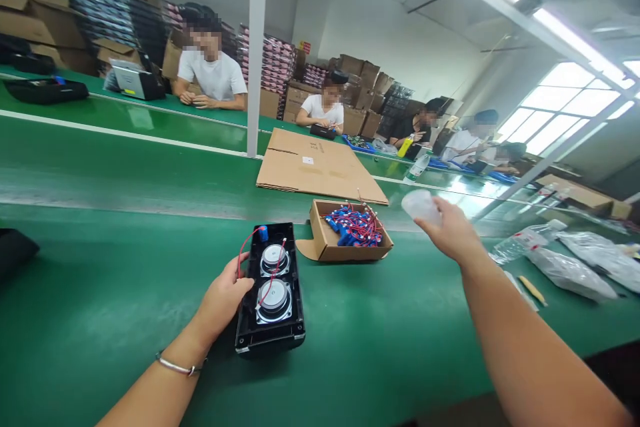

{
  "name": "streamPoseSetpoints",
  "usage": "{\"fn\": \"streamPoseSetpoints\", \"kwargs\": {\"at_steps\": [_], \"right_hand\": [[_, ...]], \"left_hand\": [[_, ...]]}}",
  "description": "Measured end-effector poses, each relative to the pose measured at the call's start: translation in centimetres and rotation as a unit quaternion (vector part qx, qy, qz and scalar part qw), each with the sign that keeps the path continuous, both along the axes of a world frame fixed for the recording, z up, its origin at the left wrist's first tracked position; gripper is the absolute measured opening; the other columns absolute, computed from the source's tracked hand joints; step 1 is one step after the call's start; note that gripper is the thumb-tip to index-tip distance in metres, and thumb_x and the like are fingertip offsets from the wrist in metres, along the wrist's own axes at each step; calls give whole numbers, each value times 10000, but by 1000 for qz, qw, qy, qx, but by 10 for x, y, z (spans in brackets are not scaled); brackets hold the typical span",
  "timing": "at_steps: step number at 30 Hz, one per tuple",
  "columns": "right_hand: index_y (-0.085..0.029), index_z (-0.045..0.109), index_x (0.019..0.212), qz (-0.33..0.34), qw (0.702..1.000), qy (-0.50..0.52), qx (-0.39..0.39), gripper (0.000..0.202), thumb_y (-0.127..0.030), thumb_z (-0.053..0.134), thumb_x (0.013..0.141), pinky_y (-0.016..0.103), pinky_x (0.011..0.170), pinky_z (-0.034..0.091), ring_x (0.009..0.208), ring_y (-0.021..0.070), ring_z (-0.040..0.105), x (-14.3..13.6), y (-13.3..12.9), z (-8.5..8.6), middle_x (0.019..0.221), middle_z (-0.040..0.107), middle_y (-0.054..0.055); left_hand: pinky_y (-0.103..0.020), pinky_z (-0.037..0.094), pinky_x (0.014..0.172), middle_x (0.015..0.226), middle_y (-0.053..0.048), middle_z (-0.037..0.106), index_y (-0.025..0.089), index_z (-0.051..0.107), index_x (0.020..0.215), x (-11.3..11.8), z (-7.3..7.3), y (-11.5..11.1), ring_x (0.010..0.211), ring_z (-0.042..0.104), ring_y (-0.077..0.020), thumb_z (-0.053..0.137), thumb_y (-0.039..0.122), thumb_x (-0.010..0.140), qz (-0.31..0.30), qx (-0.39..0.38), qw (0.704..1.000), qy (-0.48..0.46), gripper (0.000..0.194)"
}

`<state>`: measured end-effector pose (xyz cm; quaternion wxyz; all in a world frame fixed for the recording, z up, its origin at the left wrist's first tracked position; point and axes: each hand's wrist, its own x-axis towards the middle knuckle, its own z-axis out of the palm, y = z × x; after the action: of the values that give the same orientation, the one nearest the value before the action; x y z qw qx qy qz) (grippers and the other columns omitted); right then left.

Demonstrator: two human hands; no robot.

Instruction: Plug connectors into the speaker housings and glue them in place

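Note:
My left hand (pixel 227 297) grips the left side of a black speaker housing (pixel 295 267). Its inside faces up, showing two round speaker drivers (pixel 274 297) and a blue part (pixel 264 234) with red wires near the far end. My right hand (pixel 453 230) is raised to the right, its fingers closed around a whitish translucent object (pixel 421 205), blurred, whose kind I cannot make out. Between the hands, beyond the housing, stands an open cardboard box (pixel 345 253) with several blue wired parts (pixel 355 225) in it.
A flattened carton (pixel 320 167) lies behind the small box, beside a white post (pixel 257 53). Plastic bottles (pixel 525 243) and clear bags (pixel 575 273) lie at the right. A black object (pixel 17 253) is at the left edge. Several co-workers (pixel 213 73) sit across the green bench (pixel 125 267).

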<state>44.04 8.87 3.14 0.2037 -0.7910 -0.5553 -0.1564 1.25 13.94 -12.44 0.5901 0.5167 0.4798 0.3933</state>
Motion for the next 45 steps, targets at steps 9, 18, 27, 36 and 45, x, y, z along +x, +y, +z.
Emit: {"fn": "streamPoseSetpoints", "kwargs": {"at_steps": [9,18,27,36,45], "right_hand": [[-102,724,934,-40,888,-268,-371,271,-71,463,870,381,852,357,1013,304,562,14,-26,-78,1001,617,198],[-129,686,973,-10,884,-295,-362,313,-9,423,853,454,996,270,1048,301,545,-2,-27,-56,973,654,133],[-202,549,1148,483,852,-91,-179,378,-421,646,856,349,961,356,1058,230,477,-210,-43,-76,1151,580,50],[-169,580,894,435,871,-167,-156,381,-488,733,754,390,889,320,913,239,443,-239,40,-78,896,580,50],[-119,657,1009,183,950,-183,-177,333,-381,711,811,397,940,358,1097,304,452,-203,229,-44,1053,609,148]], "left_hand": [[-282,497,618,1079,-71,658,229,400,1337,-6,16,1,755,662,-212,550,392,783,23,20,995,100,596],[-351,509,749,1087,-97,668,181,421,1328,-8,10,5,860,665,-251,509,484,796,28,56,989,137,619],[-399,455,884,1077,-113,676,151,529,1236,-6,10,3,985,626,-288,529,577,750,85,67,981,159,646],[-252,351,394,1096,-138,654,150,410,1312,-10,-3,15,495,533,-128,287,710,809,233,12,969,80,763],[-345,457,628,1099,-116,651,131,350,1367,-3,-9,13,613,559,-172,398,740,748,200,-16,975,95,870]]}}
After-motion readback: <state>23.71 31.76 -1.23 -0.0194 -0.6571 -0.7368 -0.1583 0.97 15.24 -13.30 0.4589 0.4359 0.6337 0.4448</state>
